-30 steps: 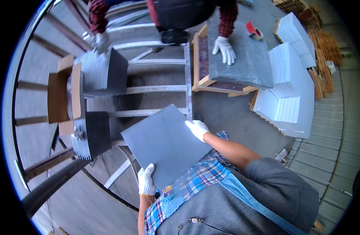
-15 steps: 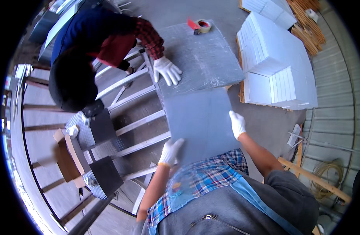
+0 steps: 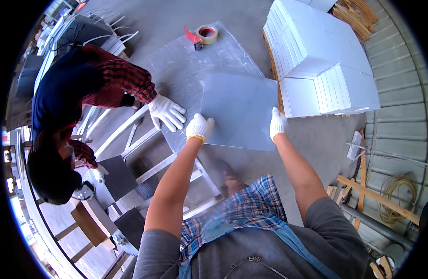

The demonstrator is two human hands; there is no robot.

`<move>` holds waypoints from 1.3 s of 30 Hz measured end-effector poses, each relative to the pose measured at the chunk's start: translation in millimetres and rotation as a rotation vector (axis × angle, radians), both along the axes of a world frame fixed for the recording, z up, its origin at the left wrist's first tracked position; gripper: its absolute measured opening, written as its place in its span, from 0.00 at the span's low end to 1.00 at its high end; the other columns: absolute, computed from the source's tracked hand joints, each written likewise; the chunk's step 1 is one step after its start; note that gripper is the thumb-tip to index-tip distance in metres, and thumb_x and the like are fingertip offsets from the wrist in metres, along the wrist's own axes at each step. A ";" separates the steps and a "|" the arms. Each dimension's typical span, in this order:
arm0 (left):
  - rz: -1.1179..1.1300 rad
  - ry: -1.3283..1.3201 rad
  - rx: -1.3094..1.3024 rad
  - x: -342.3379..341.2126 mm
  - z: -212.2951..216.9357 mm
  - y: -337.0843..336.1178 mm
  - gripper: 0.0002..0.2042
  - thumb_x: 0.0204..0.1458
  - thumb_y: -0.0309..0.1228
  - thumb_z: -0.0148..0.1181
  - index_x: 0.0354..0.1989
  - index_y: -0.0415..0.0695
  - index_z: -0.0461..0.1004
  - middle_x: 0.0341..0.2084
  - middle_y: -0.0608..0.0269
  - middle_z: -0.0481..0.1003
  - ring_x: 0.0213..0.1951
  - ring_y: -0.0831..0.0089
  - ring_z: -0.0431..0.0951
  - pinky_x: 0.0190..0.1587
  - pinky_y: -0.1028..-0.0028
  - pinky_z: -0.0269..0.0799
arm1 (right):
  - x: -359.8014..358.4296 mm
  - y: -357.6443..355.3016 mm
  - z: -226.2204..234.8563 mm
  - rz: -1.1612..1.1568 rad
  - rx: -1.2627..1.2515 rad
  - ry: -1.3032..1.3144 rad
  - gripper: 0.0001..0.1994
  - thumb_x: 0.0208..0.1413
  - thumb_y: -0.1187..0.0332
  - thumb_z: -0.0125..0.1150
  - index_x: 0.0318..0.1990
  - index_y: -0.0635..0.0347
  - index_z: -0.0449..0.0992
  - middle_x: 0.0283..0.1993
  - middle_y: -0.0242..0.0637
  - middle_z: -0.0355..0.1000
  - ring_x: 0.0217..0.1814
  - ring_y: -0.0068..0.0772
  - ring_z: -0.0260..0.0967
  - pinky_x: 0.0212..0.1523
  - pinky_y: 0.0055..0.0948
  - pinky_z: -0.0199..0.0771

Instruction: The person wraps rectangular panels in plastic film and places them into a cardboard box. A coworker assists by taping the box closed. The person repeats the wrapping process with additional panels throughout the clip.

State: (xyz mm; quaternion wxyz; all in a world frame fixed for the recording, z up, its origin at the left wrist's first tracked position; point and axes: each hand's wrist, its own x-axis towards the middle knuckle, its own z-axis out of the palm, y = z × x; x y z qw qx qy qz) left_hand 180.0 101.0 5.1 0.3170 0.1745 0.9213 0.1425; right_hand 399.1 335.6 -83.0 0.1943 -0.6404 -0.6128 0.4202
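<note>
Left of the grey tile (image 3: pixel 239 109), a co-worker's gloved hand (image 3: pixel 166 111) lies flat, fingers spread, on the wrapped stack (image 3: pixel 186 60) beneath it, apparently to steady it. The left hand (image 3: pixel 198 128) is clamped on the tile's near-left corner, and the right hand (image 3: pixel 278 123) is closed over its right edge; this two-sided hold keeps the tile level just over the stack. Beyond the tile lies a tape roll (image 3: pixel 207 33); to its right stand white boxes (image 3: pixel 321 56).

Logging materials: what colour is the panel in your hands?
Plain grey panel, seen best in the head view.
</note>
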 end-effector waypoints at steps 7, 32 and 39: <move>-0.156 0.061 -0.123 -5.4 0.5 15.6 0.27 0.54 0.49 0.60 0.46 0.31 0.75 0.39 0.37 0.81 0.43 0.42 0.83 0.44 0.53 0.79 | -16.4 -2.6 2.1 0.061 0.032 -0.081 0.28 0.67 0.42 0.48 0.45 0.62 0.78 0.43 0.54 0.78 0.49 0.57 0.75 0.51 0.47 0.71; -0.611 0.386 0.011 9.0 -51.7 -41.7 0.62 0.31 0.65 0.73 0.71 0.34 0.54 0.71 0.30 0.50 0.74 0.35 0.47 0.73 0.39 0.39 | -257.7 -49.7 36.4 0.847 0.759 -0.389 0.40 0.60 0.36 0.50 0.67 0.63 0.67 0.72 0.48 0.61 0.76 0.51 0.51 0.74 0.54 0.44; -0.608 0.442 0.106 6.2 -58.8 -48.8 0.62 0.32 0.67 0.71 0.69 0.31 0.55 0.69 0.28 0.54 0.72 0.32 0.51 0.72 0.36 0.42 | -251.2 -41.0 55.1 1.039 0.685 -0.156 0.33 0.52 0.42 0.64 0.56 0.59 0.74 0.59 0.45 0.69 0.66 0.46 0.61 0.66 0.47 0.55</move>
